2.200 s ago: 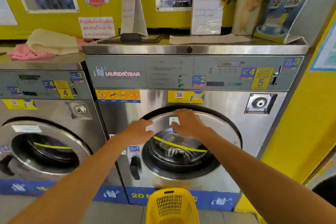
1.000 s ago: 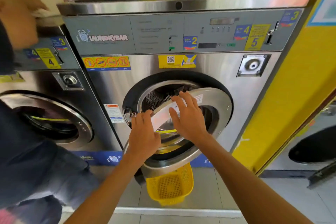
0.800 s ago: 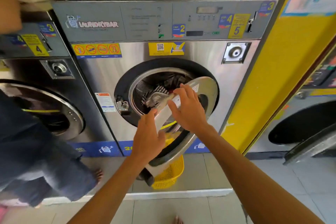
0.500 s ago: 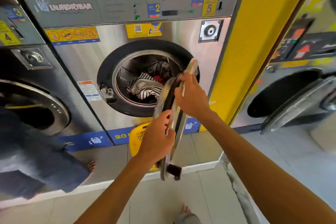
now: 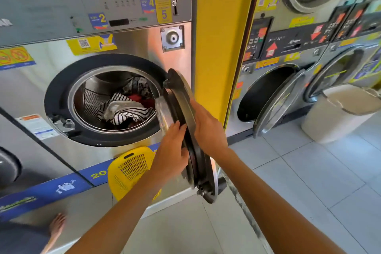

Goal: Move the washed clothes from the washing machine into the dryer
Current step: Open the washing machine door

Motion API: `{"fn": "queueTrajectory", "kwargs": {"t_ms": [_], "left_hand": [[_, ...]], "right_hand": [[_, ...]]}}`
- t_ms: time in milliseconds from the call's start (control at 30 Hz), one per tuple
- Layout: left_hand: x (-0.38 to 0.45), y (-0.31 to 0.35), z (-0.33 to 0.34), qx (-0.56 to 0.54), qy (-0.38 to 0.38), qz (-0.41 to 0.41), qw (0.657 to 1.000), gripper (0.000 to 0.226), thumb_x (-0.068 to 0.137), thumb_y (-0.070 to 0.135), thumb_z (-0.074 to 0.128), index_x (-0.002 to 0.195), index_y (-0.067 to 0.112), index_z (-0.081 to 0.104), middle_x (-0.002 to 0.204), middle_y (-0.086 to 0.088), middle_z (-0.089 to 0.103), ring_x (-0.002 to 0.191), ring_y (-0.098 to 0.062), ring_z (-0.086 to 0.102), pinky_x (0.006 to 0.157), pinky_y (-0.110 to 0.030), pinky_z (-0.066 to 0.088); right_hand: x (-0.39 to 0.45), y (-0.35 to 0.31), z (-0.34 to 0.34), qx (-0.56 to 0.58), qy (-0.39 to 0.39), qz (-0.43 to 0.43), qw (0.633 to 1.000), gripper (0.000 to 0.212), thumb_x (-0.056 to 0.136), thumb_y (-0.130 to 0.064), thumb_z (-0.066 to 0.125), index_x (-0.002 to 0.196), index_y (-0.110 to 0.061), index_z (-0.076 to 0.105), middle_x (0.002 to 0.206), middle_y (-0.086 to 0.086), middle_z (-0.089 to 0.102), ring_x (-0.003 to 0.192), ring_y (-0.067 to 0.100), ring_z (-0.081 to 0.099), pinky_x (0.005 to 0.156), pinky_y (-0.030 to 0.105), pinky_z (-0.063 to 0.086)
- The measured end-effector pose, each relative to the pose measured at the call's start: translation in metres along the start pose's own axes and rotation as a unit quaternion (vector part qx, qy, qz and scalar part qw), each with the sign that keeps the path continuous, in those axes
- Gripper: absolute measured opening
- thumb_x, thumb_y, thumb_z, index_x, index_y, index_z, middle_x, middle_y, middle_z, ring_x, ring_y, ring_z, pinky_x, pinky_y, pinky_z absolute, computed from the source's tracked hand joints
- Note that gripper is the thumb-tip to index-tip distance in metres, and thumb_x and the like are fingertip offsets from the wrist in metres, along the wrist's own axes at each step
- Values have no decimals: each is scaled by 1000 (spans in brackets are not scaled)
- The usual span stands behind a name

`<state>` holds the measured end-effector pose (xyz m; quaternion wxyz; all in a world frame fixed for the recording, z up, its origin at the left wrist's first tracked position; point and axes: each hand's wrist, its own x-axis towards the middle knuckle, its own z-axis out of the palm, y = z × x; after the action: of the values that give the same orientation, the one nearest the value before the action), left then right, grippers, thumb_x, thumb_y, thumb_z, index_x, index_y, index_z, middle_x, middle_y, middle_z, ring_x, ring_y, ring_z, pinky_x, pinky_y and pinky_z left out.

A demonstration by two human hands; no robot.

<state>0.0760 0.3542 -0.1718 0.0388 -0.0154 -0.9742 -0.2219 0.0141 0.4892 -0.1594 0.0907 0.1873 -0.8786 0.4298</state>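
The steel washing machine point(image 5: 127, 47) fills the left of the view, its round door point(image 5: 185, 109) swung wide open to the right and seen edge-on. Inside the drum lie washed clothes point(image 5: 125, 109): striped black-and-white pieces, something red, a patterned piece behind. My left hand point(image 5: 172, 150) presses on the door's inner side, fingers spread. My right hand point(image 5: 208, 128) lies on the door's outer face and rim. To the right, past a yellow pillar point(image 5: 216, 57), a dryer point(image 5: 266, 93) stands with its lower door hanging open.
A yellow plastic basket point(image 5: 129, 171) sits on the floor under the washer opening. A beige bin point(image 5: 340, 111) stands by the dryers at right. Another person's bare foot point(image 5: 57, 225) and dark clothing show at lower left. Grey floor tiles spread to the right.
The washer door went from shut to swung fully open to the right under both my hands. The view turned right, bringing the dryers in; the person on the left slid mostly out of view.
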Motion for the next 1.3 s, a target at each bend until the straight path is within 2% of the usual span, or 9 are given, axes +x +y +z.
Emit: {"fn": "queueTrajectory", "kwargs": {"t_ms": [167,333,467,600,833,1033,1100,1167,1300], "left_hand": [[12,19,48,13,-4,16,1000,72,87,9,59,153,13,28,165,-10,2,149,-31,21,113,-45,36],[23,32,70,18,1,-15,1000,81,85,9,60,155,20,21,165,2,-8,127,-35,51,91,-43,54],[28,39,74,36,-10,-32,999,83,85,6,58,156,22,17,164,8,-16,112,-27,61,76,-32,56],[31,47,76,58,-23,-49,997,84,86,7,58,156,23,14,162,11,-20,89,-21,65,55,-23,44],[36,59,83,59,-28,-61,996,84,86,5,57,156,24,15,163,11,-19,86,-18,64,54,-17,36],[41,67,88,27,-12,-63,998,82,86,5,56,156,24,17,163,13,-15,86,-20,64,55,-26,47],[41,69,89,25,-12,-67,997,83,86,6,56,156,24,16,163,12,-16,85,-19,64,54,-22,43],[41,70,90,24,-10,-76,997,83,87,6,57,156,25,14,163,12,-17,84,-18,63,53,-20,42],[40,72,86,2,-9,-78,997,80,88,5,56,156,24,17,163,14,-14,100,-20,65,62,-27,54]], "right_hand": [[-1,37,-18,-26,20,-10,999,64,95,-10,54,151,-32,32,135,0,58,101,29,66,73,43,58],[7,62,-30,-23,22,-29,999,68,94,-15,59,151,-37,29,126,-2,62,93,26,67,68,41,59],[11,77,-35,-15,20,-59,998,64,95,-18,57,152,-34,31,121,-2,63,88,23,67,65,36,58],[14,88,-37,-11,20,-67,997,62,95,-14,56,151,-28,35,122,1,64,87,25,67,63,35,57],[17,103,-44,-5,16,-77,997,57,98,-18,52,151,-30,35,134,-2,60,99,25,68,71,33,56],[17,110,-54,32,5,-67,997,52,101,-22,48,152,-27,37,129,2,65,99,23,67,74,16,42],[15,110,-60,55,-7,-71,996,49,102,-29,43,151,-26,37,124,3,67,95,21,67,73,7,39],[15,107,-64,87,-17,-73,993,51,101,-35,38,150,-25,39,115,2,68,84,13,62,64,-3,34],[16,107,-68,107,-36,-70,991,51,100,-30,39,150,-25,40,108,4,69,73,4,53,59,-1,38]]}}
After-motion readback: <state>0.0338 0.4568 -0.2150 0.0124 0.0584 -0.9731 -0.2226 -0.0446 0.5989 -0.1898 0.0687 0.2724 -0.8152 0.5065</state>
